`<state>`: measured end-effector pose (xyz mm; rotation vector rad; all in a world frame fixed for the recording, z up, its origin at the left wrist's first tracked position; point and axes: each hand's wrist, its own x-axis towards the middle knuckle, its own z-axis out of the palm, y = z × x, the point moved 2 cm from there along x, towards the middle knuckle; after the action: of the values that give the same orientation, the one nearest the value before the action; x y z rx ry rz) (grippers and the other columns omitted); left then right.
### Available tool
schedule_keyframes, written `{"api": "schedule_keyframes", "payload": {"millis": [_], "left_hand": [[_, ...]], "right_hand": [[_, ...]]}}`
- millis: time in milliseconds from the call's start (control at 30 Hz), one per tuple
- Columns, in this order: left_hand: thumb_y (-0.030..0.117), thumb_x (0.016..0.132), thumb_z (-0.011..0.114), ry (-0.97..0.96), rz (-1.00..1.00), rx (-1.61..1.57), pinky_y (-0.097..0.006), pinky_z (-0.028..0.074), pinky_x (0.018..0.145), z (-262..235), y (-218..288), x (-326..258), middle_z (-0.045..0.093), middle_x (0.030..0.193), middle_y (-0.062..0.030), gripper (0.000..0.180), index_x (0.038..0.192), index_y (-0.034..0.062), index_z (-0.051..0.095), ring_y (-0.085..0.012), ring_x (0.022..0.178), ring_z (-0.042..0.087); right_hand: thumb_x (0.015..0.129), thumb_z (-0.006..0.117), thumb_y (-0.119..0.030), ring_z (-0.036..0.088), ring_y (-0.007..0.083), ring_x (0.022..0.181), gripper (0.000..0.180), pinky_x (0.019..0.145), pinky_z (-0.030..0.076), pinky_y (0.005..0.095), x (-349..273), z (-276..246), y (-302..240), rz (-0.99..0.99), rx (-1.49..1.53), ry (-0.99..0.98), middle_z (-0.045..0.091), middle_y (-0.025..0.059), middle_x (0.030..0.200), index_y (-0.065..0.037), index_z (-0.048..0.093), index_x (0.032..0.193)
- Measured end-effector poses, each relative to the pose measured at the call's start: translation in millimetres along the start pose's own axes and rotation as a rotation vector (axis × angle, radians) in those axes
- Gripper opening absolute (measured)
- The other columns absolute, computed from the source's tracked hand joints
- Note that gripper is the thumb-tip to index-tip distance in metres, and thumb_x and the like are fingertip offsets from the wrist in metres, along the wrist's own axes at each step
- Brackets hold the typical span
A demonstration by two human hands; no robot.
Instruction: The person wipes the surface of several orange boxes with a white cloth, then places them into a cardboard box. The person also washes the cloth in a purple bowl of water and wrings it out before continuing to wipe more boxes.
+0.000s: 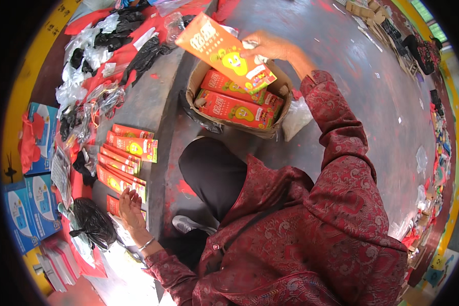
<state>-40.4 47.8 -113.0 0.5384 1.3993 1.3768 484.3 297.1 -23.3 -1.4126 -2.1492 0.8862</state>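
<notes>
My right hand (273, 46) is closed on one end of a flat orange-red packet (224, 53) with a smiling yellow cartoon figure. The packet is tilted above a round-edged cardboard box (270, 133). Inside the box lie several like packets (234, 108), stacked flat. On the grey ledge to the left, a row of the same packets (121, 166) lies overlapping. My left hand (131, 208) hovers at the near end of that row, over a partly covered packet (113, 205). Its fingers are slightly bent and apart, with nothing seen in them.
Black and white plastic bags (94, 51) lie heaped on red cloth at the far left. A knotted black bag (93, 223) sits beside my left wrist. Blue boxes (21, 217) stand at the left edge. A clear white bag (297, 118) leans by the cardboard box.
</notes>
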Motion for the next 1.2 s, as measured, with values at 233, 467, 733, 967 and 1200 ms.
{"api": "schedule_keyframes", "payload": {"millis": [233, 467, 733, 967, 1200], "left_hand": [[0.017, 0.086, 0.054, 0.042, -0.130, 0.100, -0.027, 0.047, 0.073, 9, -18, -3, 0.057, 0.096, -0.0091, 0.032, 0.113, 0.0008, 0.051, -0.0169, 0.083, 0.054], [0.018, 0.087, 0.052, 0.074, -0.160, 0.194, -0.027, 0.047, 0.071, 11, -23, -2, 0.056, 0.096, -0.0092, 0.031, 0.113, 0.0017, 0.051, -0.0173, 0.082, 0.054], [0.017, 0.087, 0.052, 0.025, -0.192, 0.194, -0.026, 0.048, 0.070, 20, -24, -8, 0.056, 0.098, -0.0093, 0.033, 0.117, 0.0026, 0.048, -0.0160, 0.081, 0.055], [0.018, 0.087, 0.052, 0.053, -0.137, 0.242, -0.025, 0.046, 0.071, 19, -20, -12, 0.057, 0.096, -0.0087, 0.032, 0.116, 0.0033, 0.048, -0.0148, 0.081, 0.055], [0.017, 0.087, 0.052, -0.042, -0.182, 0.292, -0.023, 0.048, 0.068, 22, -19, -14, 0.059, 0.093, -0.0077, 0.029, 0.113, 0.0024, 0.051, -0.0135, 0.078, 0.056]], "right_hand": [[0.073, 0.065, -0.030, 0.062, 0.0228, 0.080, 0.033, 0.066, 0.049, 0.0333, -27, 58, 91, 0.290, -0.251, -0.327, 0.065, 0.0116, 0.089, -0.006, 0.064, 0.095], [0.066, 0.071, -0.031, 0.063, 0.0287, 0.084, 0.050, 0.070, 0.051, 0.0397, -22, 117, 116, 0.452, -0.590, -0.195, 0.065, 0.0139, 0.088, -0.003, 0.058, 0.105], [0.065, 0.070, -0.026, 0.061, 0.0349, 0.088, 0.069, 0.075, 0.050, 0.0396, -36, 145, 133, 0.682, -0.423, 0.206, 0.058, 0.0242, 0.099, 0.005, 0.040, 0.118], [0.072, 0.064, -0.024, 0.061, 0.0315, 0.087, 0.046, 0.071, 0.050, 0.0415, -36, 156, 131, 0.478, -0.601, 0.104, 0.058, 0.0175, 0.093, 0.000, 0.046, 0.107], [0.062, 0.073, -0.032, 0.061, 0.0308, 0.090, 0.063, 0.074, 0.050, 0.0411, -40, 155, 131, 0.557, -0.581, -0.015, 0.061, 0.0174, 0.094, -0.007, 0.046, 0.112]]}}
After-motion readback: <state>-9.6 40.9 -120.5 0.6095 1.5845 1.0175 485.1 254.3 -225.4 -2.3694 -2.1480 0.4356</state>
